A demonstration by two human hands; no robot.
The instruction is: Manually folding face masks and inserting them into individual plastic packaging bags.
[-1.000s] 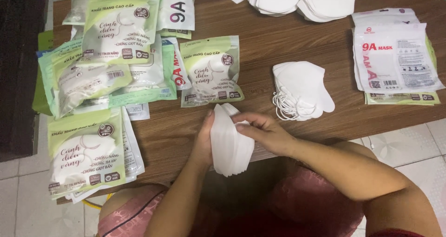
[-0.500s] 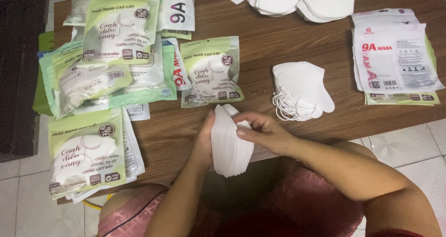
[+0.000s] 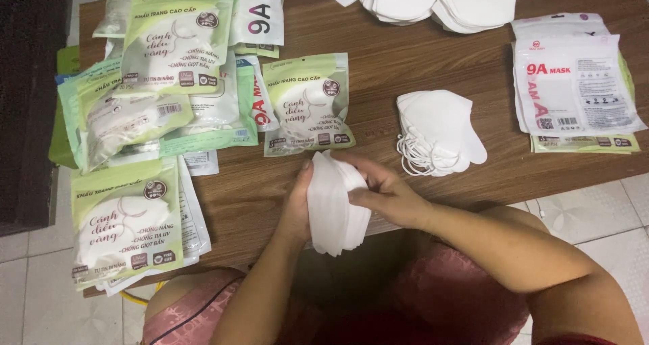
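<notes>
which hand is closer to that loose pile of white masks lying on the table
Right. The right hand grips the held stack of white masks just below and left of the loose pile of white masks; the left hand is on the stack's far side, farther away.

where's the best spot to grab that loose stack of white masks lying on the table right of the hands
Pinch the loose stack of white masks across its folded body near the right, rounded edge, coming from above and the right. The ear loops spill out at the lower left, so gripping there would likely snag or fan the stack; the wooden table is bare on that right side.
</notes>
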